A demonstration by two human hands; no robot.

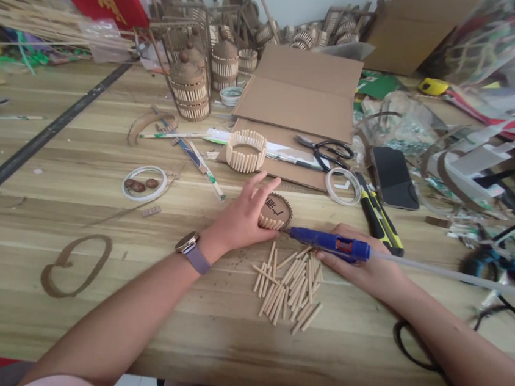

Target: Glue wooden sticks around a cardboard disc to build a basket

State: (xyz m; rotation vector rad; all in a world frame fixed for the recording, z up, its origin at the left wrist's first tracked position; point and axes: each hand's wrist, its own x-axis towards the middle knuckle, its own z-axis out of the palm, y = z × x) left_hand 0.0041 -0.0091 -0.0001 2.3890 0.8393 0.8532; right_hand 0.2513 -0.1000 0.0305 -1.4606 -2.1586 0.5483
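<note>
Many little sticks (290, 288) are lying nearest. The right hand (373, 270) is gripping a blue glue gun (315, 240). One round disc (276, 209) is sitting between the left hand (239, 220)'s thumb and spread fingers; I cannot tell if they're pinching. Behind, a stick ring (247, 161) is standing.

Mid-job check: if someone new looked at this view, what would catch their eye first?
Probably the bright blue glue gun in the right hand, its nozzle close to the edge of the round brown disc at the left hand. Just below, on the table, lies a loose pile of short wooden sticks. At the back, small wooden buckets stand in a cluster left of the folded cardboard.
</note>
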